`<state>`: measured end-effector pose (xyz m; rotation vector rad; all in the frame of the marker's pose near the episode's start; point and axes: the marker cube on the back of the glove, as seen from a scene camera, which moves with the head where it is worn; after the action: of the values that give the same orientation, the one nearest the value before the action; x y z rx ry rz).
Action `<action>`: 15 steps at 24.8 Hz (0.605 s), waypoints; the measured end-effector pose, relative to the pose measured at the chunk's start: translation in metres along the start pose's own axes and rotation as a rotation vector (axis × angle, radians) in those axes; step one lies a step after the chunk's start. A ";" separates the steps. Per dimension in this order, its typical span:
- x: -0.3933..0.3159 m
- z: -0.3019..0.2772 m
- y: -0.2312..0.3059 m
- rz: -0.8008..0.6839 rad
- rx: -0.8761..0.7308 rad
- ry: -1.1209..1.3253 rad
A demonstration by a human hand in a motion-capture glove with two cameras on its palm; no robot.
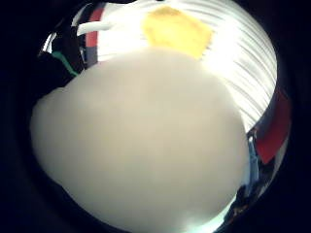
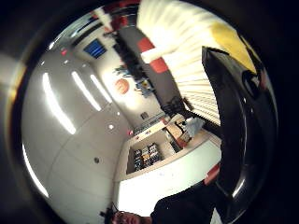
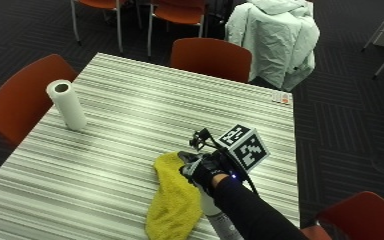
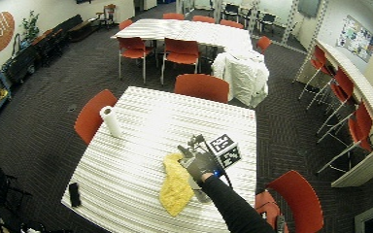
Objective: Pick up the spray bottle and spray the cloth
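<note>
Outside view: my right hand [image 3: 204,170] grasps spray bottle [image 3: 220,219] beside yellow cloth [image 3: 173,200], near table's [image 3: 145,110] front edge. Pickup done, I judge; next, aim nozzle at cloth, squeeze trigger.

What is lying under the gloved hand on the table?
The yellow cloth lies on the striped table beside and partly under the right hand, which grips the spray bottle. The bottle's head is covered by the hand.
</note>
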<state>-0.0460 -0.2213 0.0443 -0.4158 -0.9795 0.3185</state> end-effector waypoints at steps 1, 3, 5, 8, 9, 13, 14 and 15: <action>0.009 0.003 -0.005 0.065 -0.031 0.034; 0.026 0.007 -0.011 0.190 -0.088 0.101; 0.043 0.011 -0.016 0.312 -0.142 0.161; 0.065 0.017 -0.020 0.448 -0.202 0.236; 0.072 0.018 -0.021 0.474 -0.210 0.254; 0.086 0.019 -0.022 0.551 -0.225 0.299; 0.086 0.019 -0.020 0.565 -0.230 0.304; 0.087 0.019 -0.019 0.575 -0.235 0.306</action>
<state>-0.0156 -0.1964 0.1260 -0.9362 -0.5824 0.6395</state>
